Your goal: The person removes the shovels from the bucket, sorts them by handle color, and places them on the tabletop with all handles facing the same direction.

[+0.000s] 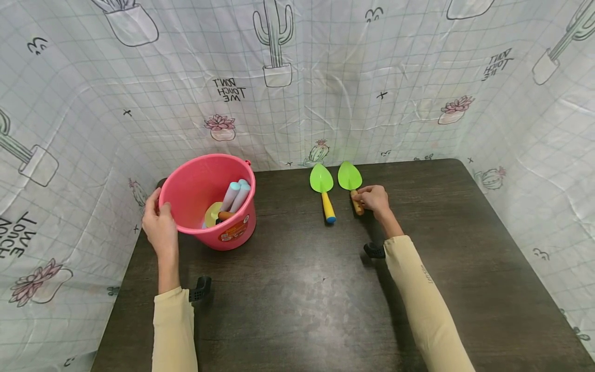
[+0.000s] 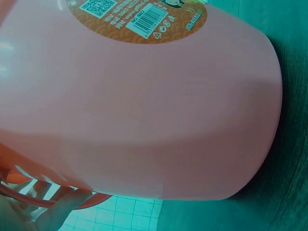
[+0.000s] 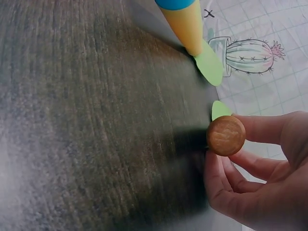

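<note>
A pink bucket (image 1: 239, 230) stands at the table's left side, tipped slightly in the head view. My left hand (image 1: 160, 222) grips its rim, thumb inside the edge. In the left wrist view the bucket's pink wall (image 2: 144, 106) fills most of the frame. With thumb and fingers, my right hand (image 1: 373, 199) pinches the wooden handle (image 3: 226, 135) of a green-bladed toy trowel (image 1: 349, 176). Just left of it lies a second green trowel (image 1: 322, 178), its yellow handle (image 3: 185, 26) capped in blue.
Inside the bucket are grey-white tubes with pale blue ends (image 1: 230, 196), a yellow piece (image 1: 212, 214) and a brown handle end (image 1: 225, 215). The dark table (image 1: 297, 299) meets a cactus-print curtain (image 1: 344, 77) at the back and both sides.
</note>
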Demonstrator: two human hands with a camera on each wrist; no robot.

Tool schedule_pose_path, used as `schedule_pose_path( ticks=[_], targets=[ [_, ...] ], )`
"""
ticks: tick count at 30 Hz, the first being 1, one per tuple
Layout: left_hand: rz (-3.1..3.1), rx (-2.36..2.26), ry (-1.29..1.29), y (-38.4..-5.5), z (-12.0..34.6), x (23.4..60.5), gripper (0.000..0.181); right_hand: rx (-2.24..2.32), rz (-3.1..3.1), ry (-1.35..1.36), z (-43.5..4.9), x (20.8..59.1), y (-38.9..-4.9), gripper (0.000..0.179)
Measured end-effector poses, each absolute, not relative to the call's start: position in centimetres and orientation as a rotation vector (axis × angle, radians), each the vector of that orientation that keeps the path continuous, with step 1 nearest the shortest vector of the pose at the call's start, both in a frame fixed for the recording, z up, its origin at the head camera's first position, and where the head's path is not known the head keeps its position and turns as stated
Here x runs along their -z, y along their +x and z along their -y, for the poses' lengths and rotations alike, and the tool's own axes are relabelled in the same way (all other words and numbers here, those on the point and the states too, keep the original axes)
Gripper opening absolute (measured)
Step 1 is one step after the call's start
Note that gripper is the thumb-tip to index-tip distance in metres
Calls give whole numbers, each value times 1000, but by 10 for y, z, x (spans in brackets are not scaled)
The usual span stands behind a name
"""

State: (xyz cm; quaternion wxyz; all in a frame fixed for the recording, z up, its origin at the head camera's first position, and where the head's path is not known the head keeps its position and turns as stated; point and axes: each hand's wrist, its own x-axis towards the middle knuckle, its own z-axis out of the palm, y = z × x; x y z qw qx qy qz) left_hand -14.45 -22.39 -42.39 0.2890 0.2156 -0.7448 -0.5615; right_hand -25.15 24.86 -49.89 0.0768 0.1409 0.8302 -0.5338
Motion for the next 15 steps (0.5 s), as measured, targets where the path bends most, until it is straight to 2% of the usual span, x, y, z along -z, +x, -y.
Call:
schedule_pose_path(
  ticks=[15],
  targets=[
    [1992, 1486, 567, -145, 225, 425, 39, 1706, -2459, 463, -252, 502, -249, 35]
  ],
)
